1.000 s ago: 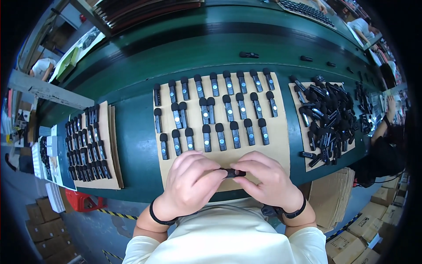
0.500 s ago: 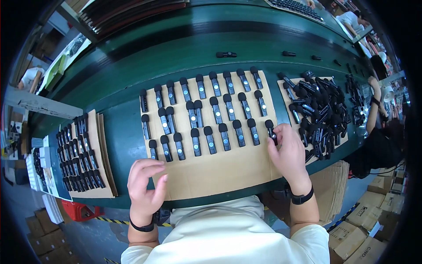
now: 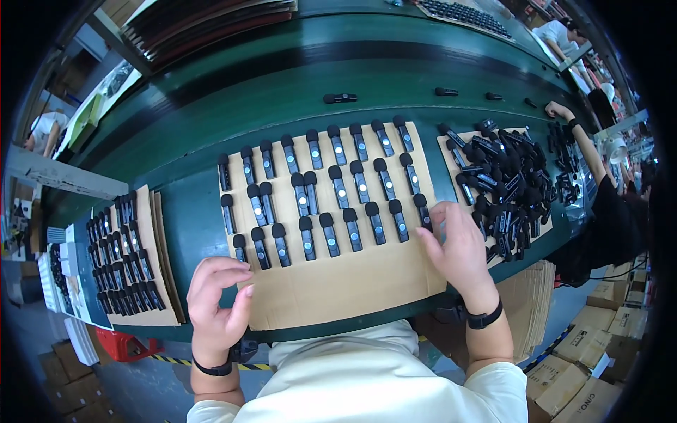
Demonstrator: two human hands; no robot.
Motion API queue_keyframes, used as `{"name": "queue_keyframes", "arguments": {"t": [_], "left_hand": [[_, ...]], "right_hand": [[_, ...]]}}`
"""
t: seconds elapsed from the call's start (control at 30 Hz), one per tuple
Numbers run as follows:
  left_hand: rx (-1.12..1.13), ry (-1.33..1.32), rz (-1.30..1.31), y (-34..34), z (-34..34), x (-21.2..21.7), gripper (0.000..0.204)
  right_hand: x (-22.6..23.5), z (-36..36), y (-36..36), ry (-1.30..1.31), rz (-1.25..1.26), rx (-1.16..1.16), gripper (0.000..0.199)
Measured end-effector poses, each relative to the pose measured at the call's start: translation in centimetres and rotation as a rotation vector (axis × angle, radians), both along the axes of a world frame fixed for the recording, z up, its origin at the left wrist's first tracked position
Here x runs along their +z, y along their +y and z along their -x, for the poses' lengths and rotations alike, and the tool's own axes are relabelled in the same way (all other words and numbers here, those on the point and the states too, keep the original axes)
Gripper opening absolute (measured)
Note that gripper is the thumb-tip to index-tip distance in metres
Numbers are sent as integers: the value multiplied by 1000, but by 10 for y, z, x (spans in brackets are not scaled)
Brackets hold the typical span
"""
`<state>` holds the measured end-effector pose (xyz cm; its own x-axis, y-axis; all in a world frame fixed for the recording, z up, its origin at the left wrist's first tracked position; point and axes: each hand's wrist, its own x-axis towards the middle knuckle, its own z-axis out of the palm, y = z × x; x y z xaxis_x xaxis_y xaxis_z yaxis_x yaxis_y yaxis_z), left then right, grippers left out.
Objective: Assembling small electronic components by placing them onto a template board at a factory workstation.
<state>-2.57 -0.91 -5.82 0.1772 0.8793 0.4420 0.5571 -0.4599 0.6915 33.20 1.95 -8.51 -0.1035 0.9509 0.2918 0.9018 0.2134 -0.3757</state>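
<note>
Rows of small black clip-on microphones with foam tops (image 3: 351,229) lie upright on a cardboard sheet (image 3: 338,289). My right hand (image 3: 455,243) is beside the last microphone of the nearest row (image 3: 422,211), at the sheet's right edge. Its thumb and fingers are apart, close to that microphone's lower end; whether they touch it is hard to make out. Over the sheet's near left corner, my left hand (image 3: 217,299) is open with curved fingers and holds nothing. The leftmost microphone of the nearest row (image 3: 240,248) is just beyond its fingertips.
A heap of microphones (image 3: 511,190) covers another cardboard sheet on the right. Filled sheets are stacked on the left (image 3: 169,282). Single microphones (image 3: 340,98) lie along the green belt (image 3: 282,92). At the right, a co-worker's hand (image 3: 559,111) reaches to the belt.
My right fingers have loosened from around the end microphone, which stays in the nearest row. Microphones on the belt have shifted left. The co-worker's arm has swung toward the belt.
</note>
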Motion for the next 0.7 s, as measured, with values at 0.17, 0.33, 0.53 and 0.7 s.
{"name": "queue_keyframes", "arguments": {"t": [0.17,0.33,0.53,0.7], "left_hand": [[-197,-35,70,23,1,41,10],[-323,-147,229,79,0,65,4],[-132,-233,618,179,-36,56,11],[-30,212,674,251,-55,21,15]], "right_hand": [[31,-31,19,41,61,-25,33],[50,-55,84,32,50,13,29],[25,-90,196,-184,85,26,29],[-6,-98,253,-379,158,-44,29]]}}
